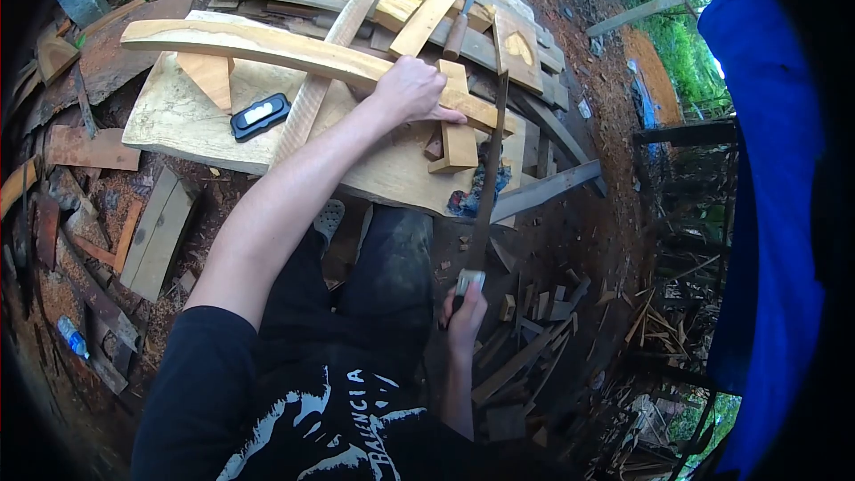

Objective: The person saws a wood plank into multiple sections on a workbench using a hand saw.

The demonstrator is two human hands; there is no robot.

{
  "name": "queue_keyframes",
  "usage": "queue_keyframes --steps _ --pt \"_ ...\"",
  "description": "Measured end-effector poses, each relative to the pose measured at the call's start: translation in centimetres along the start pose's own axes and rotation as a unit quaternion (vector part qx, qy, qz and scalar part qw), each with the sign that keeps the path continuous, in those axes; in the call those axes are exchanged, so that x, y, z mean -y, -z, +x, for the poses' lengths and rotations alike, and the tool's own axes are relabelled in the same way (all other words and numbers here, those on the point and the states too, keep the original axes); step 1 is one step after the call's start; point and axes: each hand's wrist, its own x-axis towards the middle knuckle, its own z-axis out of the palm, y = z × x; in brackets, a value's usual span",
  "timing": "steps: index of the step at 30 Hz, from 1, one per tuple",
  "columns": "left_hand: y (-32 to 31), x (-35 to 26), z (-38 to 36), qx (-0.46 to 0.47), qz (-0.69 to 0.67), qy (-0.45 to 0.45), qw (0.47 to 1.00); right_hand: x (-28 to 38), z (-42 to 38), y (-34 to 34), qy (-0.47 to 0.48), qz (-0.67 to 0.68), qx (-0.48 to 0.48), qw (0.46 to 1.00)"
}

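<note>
My left hand (410,92) is closed over a long, slightly curved wooden board (267,46), pressing it down near its right end. Under that end a short wooden block (458,144) lies crosswise on the thick plank bench top (356,165). In my right hand (465,312) is the handle of a handsaw (488,200), held low in front of the bench. Its blade points up and away from me, crossing the board's right end just beyond my left hand.
A black case-like object (261,117) and a wooden wedge (207,78) sit left on the bench, beside a crosswise slat (329,62). A chisel (458,31) lies among boards behind. Offcuts (160,232) litter the ground; blue cloth (766,169) hangs at right.
</note>
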Motion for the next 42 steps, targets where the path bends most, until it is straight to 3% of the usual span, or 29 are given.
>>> queue_keyframes --steps 6,10,14,16,17,20,23,27,31,38,42 --pt "0.0 0.1 0.0 -0.005 0.001 -0.009 1.0 6.4 14.8 -4.4 0.03 -0.043 -0.009 0.999" --pt "0.5 -0.1 0.1 0.0 -0.003 -0.004 1.0 8.1 17.5 -6.1 0.033 -0.023 -0.005 0.999" --pt "0.5 -0.6 0.1 0.026 -0.003 0.038 0.999 7.0 16.3 -7.0 0.04 0.014 -0.031 0.999" --pt "0.5 -0.3 -0.1 0.032 0.003 0.046 0.998 6.2 15.5 -6.0 0.067 0.02 0.002 0.998" --pt "0.7 -0.4 -0.2 0.039 0.005 0.05 0.998 6.9 13.4 -5.8 0.022 0.043 0.001 0.999" --pt "0.5 -0.7 0.1 0.029 0.002 0.053 0.998 1.0 5.1 -2.4 0.047 -0.017 0.001 0.999" --pt "0.1 -0.5 0.0 0.015 0.005 0.049 0.999 -3.2 -2.1 0.8 0.001 0.036 0.004 0.999" --pt "0.1 -0.3 0.1 0.019 -0.014 0.033 0.999 -3.2 -5.7 2.4 0.007 0.01 -0.008 1.0" --pt "0.7 -0.1 0.3 0.035 -0.007 0.009 0.999 -1.1 -1.3 0.8 0.011 -0.002 0.004 1.0" --pt "0.4 0.0 0.1 0.012 -0.011 0.001 1.0 7.1 16.3 -5.3 0.061 -0.034 -0.007 0.998" --pt "0.3 0.1 0.2 -0.008 -0.001 0.005 1.0 8.6 18.0 -6.5 0.028 -0.039 -0.009 0.999"
